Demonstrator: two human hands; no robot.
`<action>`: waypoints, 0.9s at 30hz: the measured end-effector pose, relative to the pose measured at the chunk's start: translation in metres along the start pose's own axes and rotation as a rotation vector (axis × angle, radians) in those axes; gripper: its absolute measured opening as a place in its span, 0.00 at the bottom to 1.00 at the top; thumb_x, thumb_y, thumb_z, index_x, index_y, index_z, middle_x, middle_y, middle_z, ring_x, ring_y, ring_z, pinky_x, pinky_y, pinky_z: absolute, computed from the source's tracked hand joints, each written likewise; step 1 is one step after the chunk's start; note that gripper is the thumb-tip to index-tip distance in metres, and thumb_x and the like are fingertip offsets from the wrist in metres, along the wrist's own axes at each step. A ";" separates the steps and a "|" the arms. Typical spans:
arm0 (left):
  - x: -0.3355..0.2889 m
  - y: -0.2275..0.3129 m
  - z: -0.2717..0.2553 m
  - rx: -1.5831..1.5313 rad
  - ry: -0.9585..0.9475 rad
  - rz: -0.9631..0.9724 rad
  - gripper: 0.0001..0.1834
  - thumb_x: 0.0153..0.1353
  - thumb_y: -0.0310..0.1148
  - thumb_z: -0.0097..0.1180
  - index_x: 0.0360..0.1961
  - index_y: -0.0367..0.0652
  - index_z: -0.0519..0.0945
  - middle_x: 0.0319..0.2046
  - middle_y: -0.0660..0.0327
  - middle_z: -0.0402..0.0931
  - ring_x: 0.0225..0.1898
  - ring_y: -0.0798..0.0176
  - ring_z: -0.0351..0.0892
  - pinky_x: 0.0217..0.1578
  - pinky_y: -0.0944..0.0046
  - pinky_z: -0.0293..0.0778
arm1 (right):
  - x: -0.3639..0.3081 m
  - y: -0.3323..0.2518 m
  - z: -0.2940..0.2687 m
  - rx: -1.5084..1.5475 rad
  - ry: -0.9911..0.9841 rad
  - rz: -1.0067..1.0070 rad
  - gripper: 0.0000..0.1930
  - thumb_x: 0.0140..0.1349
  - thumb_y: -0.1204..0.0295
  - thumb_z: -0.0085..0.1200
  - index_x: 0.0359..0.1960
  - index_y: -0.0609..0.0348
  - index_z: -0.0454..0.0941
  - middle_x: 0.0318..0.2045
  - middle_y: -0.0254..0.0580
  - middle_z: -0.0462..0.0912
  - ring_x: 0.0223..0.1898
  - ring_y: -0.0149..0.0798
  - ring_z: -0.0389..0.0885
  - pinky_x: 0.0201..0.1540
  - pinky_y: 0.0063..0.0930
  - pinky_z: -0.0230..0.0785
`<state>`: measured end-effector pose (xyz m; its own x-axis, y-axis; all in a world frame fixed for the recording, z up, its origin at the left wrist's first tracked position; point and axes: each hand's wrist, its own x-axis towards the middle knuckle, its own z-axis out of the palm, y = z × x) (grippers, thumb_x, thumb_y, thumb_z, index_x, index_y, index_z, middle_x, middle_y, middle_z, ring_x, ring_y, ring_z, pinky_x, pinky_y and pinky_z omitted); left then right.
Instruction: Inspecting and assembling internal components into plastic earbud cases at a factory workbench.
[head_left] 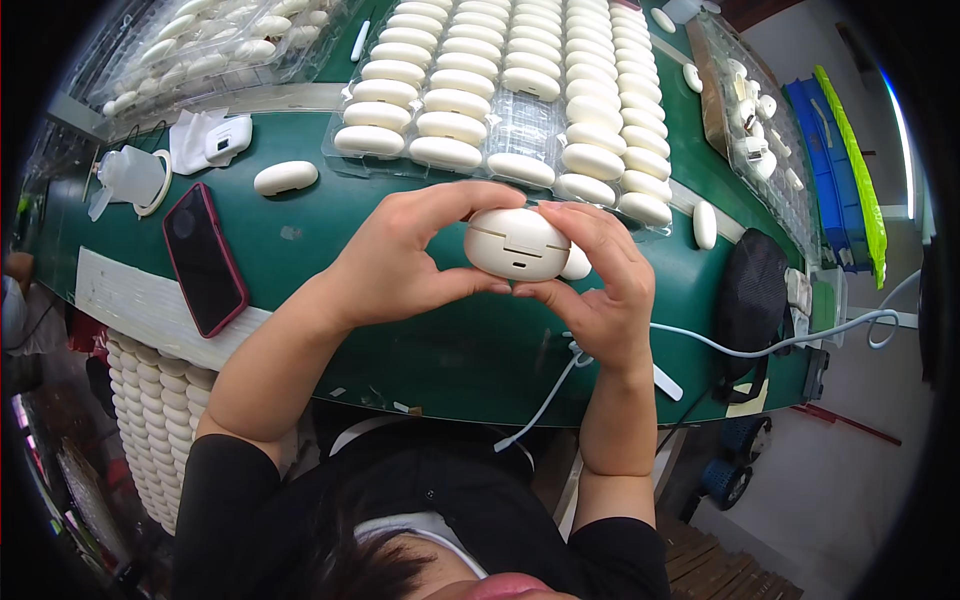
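The person at the dark green tabletop (pixel 440 365) is holding up a cream, rounded plastic case (pixel 512 245), and I'm seeing its seam, thin slit and small dark oval port facing the wearer. The bare left hand (pixel 395 245) is clamping its nine o'clock side, fingers lying over the top and thumb pressing below; the bare right hand (pixel 615 280) is clamping the three o'clock side the same way. Just beyond, at twelve o'clock from the case, a clear plastic tray (pixel 525 122) is bearing long columns of similar cream pieces, with one bare patch showing. A black-screened phone in a dark red cover (pixel 203 260) is lying at nine o'clock, past the left forearm. Toward three o'clock a black fabric pouch (pixel 752 290) is resting, and a pale cable (pixel 735 352) is winding near four o'clock.
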<state>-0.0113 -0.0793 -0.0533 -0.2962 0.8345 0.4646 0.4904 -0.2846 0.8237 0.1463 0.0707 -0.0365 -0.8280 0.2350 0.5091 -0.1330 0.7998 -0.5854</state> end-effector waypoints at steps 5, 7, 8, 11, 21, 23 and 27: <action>-0.002 0.002 0.001 -0.048 -0.023 -0.045 0.32 0.40 0.25 0.73 0.50 0.39 0.76 0.46 0.56 0.79 0.45 0.60 0.81 0.46 0.63 0.77 | 0.000 -0.009 0.004 0.296 0.049 0.160 0.27 0.44 0.68 0.72 0.49 0.59 0.77 0.40 0.43 0.82 0.45 0.41 0.80 0.49 0.30 0.70; -0.003 0.003 0.004 -0.041 -0.010 -0.047 0.32 0.40 0.25 0.73 0.50 0.39 0.76 0.46 0.56 0.79 0.44 0.60 0.82 0.45 0.64 0.78 | -0.005 -0.007 0.013 0.274 0.073 0.174 0.25 0.50 0.67 0.68 0.50 0.59 0.76 0.40 0.44 0.82 0.43 0.40 0.80 0.48 0.28 0.70; -0.003 0.003 0.005 -0.018 -0.005 -0.038 0.32 0.41 0.24 0.73 0.51 0.39 0.76 0.46 0.56 0.80 0.44 0.61 0.82 0.45 0.64 0.78 | -0.007 -0.006 0.015 0.253 0.095 0.188 0.22 0.56 0.67 0.64 0.51 0.60 0.75 0.39 0.44 0.82 0.42 0.40 0.80 0.48 0.27 0.69; -0.002 0.005 0.007 -0.037 0.040 -0.032 0.31 0.42 0.26 0.72 0.50 0.39 0.76 0.44 0.56 0.80 0.41 0.59 0.83 0.42 0.64 0.78 | -0.006 -0.006 0.012 0.543 0.201 0.558 0.18 0.64 0.66 0.54 0.52 0.63 0.73 0.37 0.45 0.82 0.38 0.40 0.81 0.48 0.26 0.69; -0.013 0.009 0.022 -0.024 0.078 -0.107 0.28 0.44 0.26 0.68 0.49 0.36 0.74 0.37 0.53 0.80 0.33 0.57 0.83 0.34 0.65 0.78 | 0.003 -0.015 0.050 -0.213 0.177 -0.167 0.38 0.60 0.39 0.45 0.53 0.67 0.72 0.45 0.52 0.78 0.46 0.48 0.78 0.49 0.40 0.69; -0.013 0.017 0.023 -0.017 0.036 -0.126 0.30 0.45 0.24 0.67 0.52 0.37 0.71 0.35 0.55 0.80 0.33 0.59 0.83 0.35 0.66 0.77 | 0.002 -0.015 0.046 -0.137 0.203 -0.115 0.38 0.59 0.39 0.48 0.52 0.67 0.73 0.42 0.50 0.80 0.40 0.46 0.80 0.44 0.39 0.72; -0.010 0.022 0.020 -0.292 0.148 -0.071 0.34 0.47 0.19 0.63 0.58 0.39 0.67 0.36 0.59 0.80 0.34 0.67 0.81 0.39 0.69 0.75 | -0.005 -0.006 0.028 0.867 0.288 0.472 0.40 0.66 0.36 0.27 0.38 0.66 0.76 0.30 0.50 0.80 0.31 0.38 0.79 0.37 0.32 0.73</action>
<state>0.0191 -0.0845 -0.0466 -0.4477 0.7854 0.4275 0.2148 -0.3697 0.9040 0.1354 0.0489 -0.0530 -0.7509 0.6371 0.1742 -0.2699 -0.0552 -0.9613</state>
